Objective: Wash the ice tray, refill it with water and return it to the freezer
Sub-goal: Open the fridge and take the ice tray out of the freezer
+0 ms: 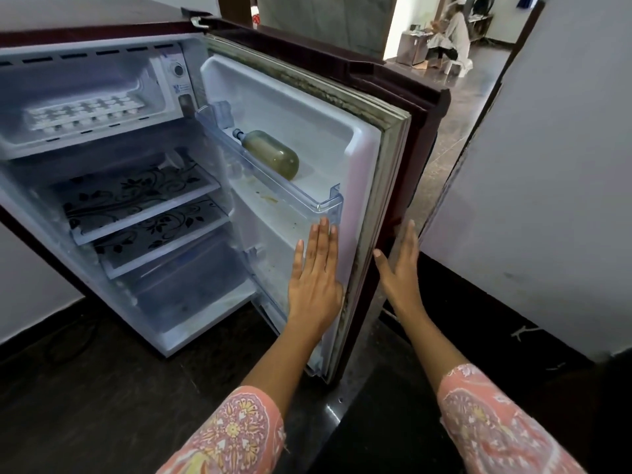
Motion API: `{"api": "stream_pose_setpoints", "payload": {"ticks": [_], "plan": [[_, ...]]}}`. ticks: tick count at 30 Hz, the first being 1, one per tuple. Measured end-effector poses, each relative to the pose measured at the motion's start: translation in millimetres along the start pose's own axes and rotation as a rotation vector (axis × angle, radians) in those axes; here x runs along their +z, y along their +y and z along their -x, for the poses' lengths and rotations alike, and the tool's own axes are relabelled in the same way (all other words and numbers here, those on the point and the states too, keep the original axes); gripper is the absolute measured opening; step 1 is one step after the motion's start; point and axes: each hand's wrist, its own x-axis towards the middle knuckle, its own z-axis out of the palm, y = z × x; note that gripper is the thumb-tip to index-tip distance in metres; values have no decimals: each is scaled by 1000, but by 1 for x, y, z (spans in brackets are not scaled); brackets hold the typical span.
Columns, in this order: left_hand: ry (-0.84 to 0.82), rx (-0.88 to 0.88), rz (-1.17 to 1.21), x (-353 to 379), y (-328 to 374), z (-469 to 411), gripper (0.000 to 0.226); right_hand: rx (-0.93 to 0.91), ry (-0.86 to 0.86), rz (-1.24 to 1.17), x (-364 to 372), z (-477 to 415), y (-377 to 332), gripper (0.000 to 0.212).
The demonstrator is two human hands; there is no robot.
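As the ice tray [83,114] sits in the freezer [102,71], the left hand [316,285] rests flat on the open door [290,111], the right hand [402,271] open-fingered at its edge; the sticker [183,89] is too blurred to read.

A dark polished floor [102,388] spreads from 6 to 8 o'clock. A white wall [564,165] with a dark base [461,295] stands at 3 o'clock, and another white wall [30,295] shows at 9 o'clock. At 1 o'clock a doorway opens onto a brightly lit room with a brown tiled floor [455,131], where a person [451,35] in white sits beside a small cabinet [412,47]. A grey slab [325,18] stands at 12 o'clock.
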Motion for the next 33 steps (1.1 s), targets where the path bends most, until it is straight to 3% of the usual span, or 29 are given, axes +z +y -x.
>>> {"api": "stream_pose_setpoints", "payload": {"ticks": [2,4,6,11,21,33], "plan": [[-14,9,-21,0,-8,7,81,-25,153,99,10,23,3,61],[-37,-28,-33,2,-21,17,79,-119,166,215,23,51,8,47],[-69,-79,-53,5,-38,29,77,-272,20,354,36,70,10,39],[-118,-184,-56,6,-88,53,74,-495,-233,616,79,65,-5,46],[-97,-353,6,0,-195,61,66,-524,-348,704,186,47,-56,55],[-120,-422,0,0,-316,43,67,-568,-363,696,305,17,-113,57]]}}
